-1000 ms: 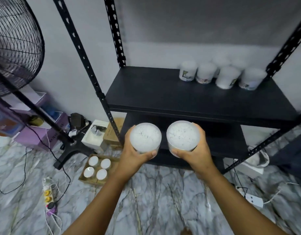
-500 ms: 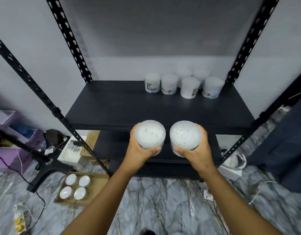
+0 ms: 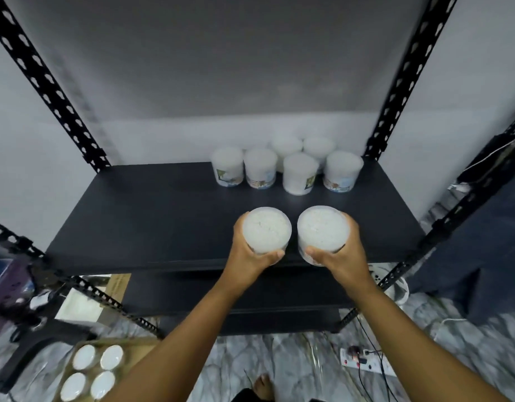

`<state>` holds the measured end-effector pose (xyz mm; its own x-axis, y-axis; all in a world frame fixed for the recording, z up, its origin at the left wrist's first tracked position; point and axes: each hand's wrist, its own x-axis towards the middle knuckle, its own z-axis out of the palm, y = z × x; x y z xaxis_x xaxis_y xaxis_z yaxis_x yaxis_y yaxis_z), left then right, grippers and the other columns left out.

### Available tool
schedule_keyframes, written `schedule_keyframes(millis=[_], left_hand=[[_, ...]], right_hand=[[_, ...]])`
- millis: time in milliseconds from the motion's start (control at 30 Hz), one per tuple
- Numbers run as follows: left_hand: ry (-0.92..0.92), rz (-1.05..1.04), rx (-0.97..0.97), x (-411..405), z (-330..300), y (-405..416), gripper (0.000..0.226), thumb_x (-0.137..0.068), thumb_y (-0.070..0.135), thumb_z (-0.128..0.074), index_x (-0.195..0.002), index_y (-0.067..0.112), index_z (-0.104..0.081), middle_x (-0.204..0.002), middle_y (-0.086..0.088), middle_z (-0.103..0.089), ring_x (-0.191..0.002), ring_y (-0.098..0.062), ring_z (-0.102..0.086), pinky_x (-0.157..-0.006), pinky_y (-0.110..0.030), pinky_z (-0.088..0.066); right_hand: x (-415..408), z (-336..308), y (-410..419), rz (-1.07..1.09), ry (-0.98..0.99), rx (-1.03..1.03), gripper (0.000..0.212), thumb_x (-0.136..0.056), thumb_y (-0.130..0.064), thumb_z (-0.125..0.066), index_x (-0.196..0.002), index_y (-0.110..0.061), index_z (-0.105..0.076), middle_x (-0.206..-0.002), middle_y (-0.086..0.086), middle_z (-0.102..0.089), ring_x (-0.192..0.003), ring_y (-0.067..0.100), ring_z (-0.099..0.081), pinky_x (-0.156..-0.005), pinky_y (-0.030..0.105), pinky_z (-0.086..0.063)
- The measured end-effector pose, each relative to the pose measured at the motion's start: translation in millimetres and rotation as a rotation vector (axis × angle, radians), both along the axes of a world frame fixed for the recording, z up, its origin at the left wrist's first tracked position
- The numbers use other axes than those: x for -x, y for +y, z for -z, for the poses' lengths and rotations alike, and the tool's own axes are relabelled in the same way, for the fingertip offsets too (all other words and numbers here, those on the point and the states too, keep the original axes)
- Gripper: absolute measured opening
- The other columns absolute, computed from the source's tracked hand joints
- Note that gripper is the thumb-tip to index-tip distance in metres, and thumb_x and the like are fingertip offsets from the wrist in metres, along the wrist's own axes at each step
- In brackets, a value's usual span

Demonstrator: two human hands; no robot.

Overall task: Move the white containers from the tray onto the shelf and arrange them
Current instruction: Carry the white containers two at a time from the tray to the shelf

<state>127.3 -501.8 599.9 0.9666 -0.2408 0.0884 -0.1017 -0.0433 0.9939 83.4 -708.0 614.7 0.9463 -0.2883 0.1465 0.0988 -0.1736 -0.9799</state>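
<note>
Down at my lower left, a cardboard tray [image 3: 128,343] sits on the marble floor [image 3: 294,364] with four white containers [image 3: 92,371] left in it, two by two. Above it runs the black shelf [image 3: 151,216], its slotted uprights rising at either side. My left hand [image 3: 249,256] is curled round one white container [image 3: 267,230], thumb across its near side, fingers wrapped behind, and holds it just over the front part of the shelf; I cannot tell whether its base touches the board. Just beside it, with a narrow gap between, my right hand [image 3: 341,258] grips a second white container [image 3: 322,230] the same way, thumb in front and fingers round the far side. Both lids face up toward me. Farther back, toward the right rear corner of the shelf, stands a group of six containers [image 3: 288,166], four in front and two behind them, close together, their labels blurred. On the floor at the right lies a white power strip [image 3: 366,364] with cables plugged in.
</note>
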Motion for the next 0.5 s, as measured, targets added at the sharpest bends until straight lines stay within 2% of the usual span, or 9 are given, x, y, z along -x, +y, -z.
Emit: schedule_keyframes(millis=[100, 200, 300, 367, 500], left_hand=[[-0.002, 0.016, -0.015, -18, 7, -11, 0.091, -0.070, 0.019, -0.085, -0.137, 0.032, -0.025, -0.130, 0.024, -0.043, -0.118, 0.005, -0.049, -0.079, -0.012, -0.051], [0.017, 0.007, -0.024, -32, 13, -19, 0.092, -0.068, 0.023, -0.086, -0.136, 0.034, -0.026, -0.134, 0.016, -0.042, -0.119, 0.004, -0.049, -0.081, -0.013, -0.050], [0.033, 0.010, -0.011, -42, 17, -27, 0.089, -0.067, 0.022, -0.087, -0.133, 0.037, -0.029, -0.134, 0.011, -0.044, -0.117, 0.002, -0.051, -0.078, -0.016, -0.052], [0.037, 0.008, 0.002, -47, 19, -32, 0.087, -0.066, 0.025, -0.087, -0.130, 0.040, -0.031, -0.132, 0.012, -0.046, -0.116, 0.002, -0.052, -0.076, -0.015, -0.053], [0.025, -0.018, -0.016, -58, 19, -41, 0.084, -0.061, 0.034, -0.087, -0.127, 0.043, -0.036, -0.130, 0.015, -0.049, -0.117, 0.000, -0.052, -0.081, -0.014, -0.050]], right_hand=[[-18, 6, -8, 0.018, 0.011, -0.013, 0.086, -0.051, -0.039, -0.087, -0.121, -0.050, -0.038, -0.122, -0.024, -0.047, -0.108, -0.012, -0.051, -0.069, 0.014, -0.053], [-33, 14, -17, 0.043, 0.016, -0.005, 0.090, -0.050, -0.041, -0.086, -0.125, -0.040, -0.037, -0.121, -0.023, -0.047, -0.105, -0.016, -0.050, -0.071, 0.007, -0.048], [-45, 23, -24, 0.045, 0.043, -0.029, 0.093, -0.047, -0.043, -0.085, -0.127, -0.036, -0.038, -0.119, -0.021, -0.050, -0.104, -0.014, -0.052, -0.069, 0.008, -0.049], [-53, 29, -28, 0.046, 0.059, -0.049, 0.094, -0.048, -0.040, -0.086, -0.128, -0.035, -0.038, -0.119, -0.019, -0.051, -0.104, -0.012, -0.054, -0.069, 0.010, -0.051], [-73, 36, -39, 0.028, 0.083, -0.011, 0.091, -0.058, -0.021, -0.090, -0.128, -0.035, -0.034, -0.120, -0.020, -0.050, -0.109, -0.005, -0.053, -0.073, 0.014, -0.051]])
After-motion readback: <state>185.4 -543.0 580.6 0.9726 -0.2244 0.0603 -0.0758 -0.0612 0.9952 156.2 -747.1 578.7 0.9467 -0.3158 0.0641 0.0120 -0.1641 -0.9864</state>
